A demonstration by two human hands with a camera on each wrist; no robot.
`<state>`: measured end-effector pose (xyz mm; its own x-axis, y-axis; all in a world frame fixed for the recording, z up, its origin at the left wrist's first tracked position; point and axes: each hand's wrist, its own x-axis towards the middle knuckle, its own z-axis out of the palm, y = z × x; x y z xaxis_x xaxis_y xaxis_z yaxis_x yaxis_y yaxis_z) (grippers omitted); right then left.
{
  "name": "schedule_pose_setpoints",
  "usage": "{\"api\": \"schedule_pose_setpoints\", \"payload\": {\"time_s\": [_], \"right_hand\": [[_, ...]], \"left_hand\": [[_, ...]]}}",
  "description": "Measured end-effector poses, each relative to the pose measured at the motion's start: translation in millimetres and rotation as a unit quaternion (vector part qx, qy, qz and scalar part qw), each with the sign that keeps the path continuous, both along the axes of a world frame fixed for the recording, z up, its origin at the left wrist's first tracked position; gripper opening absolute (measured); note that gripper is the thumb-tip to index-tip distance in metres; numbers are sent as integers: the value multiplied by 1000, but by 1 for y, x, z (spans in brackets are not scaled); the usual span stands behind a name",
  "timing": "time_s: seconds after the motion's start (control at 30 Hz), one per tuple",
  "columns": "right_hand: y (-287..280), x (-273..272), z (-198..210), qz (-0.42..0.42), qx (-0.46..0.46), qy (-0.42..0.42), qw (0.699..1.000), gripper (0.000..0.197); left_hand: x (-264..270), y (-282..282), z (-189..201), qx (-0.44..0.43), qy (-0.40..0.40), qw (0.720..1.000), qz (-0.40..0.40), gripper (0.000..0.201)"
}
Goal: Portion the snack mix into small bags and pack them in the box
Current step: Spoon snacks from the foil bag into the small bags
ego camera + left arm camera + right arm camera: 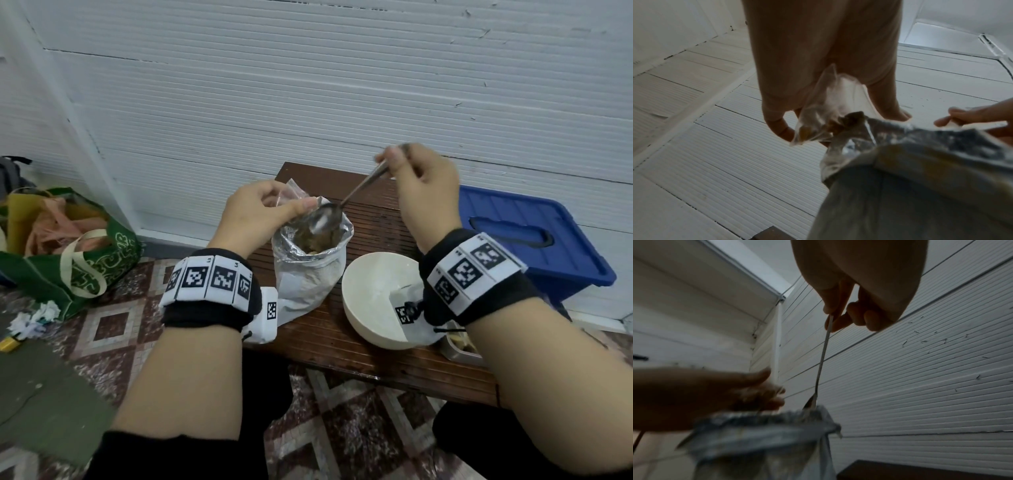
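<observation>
Spoon (334, 212) dips into the foil pouch (310, 263) mid-desk, right hand (423, 185) pinching its handle. Left hand (255, 216) pinches a small clear bag (824, 104) at the pouch's 10 o'clock rim. Best scoop level, lift slowly, keep the bag mouth open close by. Blue box (527, 233) waits at 3 o'clock.

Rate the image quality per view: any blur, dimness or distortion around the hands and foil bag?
Head view: bright and sharp, wide-angle bowing at the edges, glare on the spoon. Left wrist view: dim, the foil bag blurred up close, the small clear bag fairly clear. Right wrist view: dark, left hand and foil bag smeared.
</observation>
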<state>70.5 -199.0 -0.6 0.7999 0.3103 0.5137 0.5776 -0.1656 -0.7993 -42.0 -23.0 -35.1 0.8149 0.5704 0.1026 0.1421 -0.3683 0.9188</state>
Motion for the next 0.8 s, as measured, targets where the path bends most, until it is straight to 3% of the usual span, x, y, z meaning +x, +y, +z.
{"api": "schedule_pose_setpoints", "payload": {"time_s": [0.13, 0.2, 0.27, 0.5, 0.8], "right_hand": [[8, -12, -27, 84, -167, -101, 977, 18], [11, -18, -39, 107, -211, -155, 959, 20], [13, -22, -45, 119, -221, -157, 955, 20], [15, -23, -44, 39, -147, 54, 987, 24], [5, -1, -32, -106, 3, 195, 975, 33]], "left_hand": [[-2, -2, 2, -3, -6, 999, -33, 54], [-3, -2, 3, -1, -13, 999, -47, 59], [-4, -3, 3, -2, -17, 998, -56, 59], [-7, -5, 5, 6, -8, 998, -62, 56], [-12, 0, 8, 30, -23, 999, -31, 59]]}}
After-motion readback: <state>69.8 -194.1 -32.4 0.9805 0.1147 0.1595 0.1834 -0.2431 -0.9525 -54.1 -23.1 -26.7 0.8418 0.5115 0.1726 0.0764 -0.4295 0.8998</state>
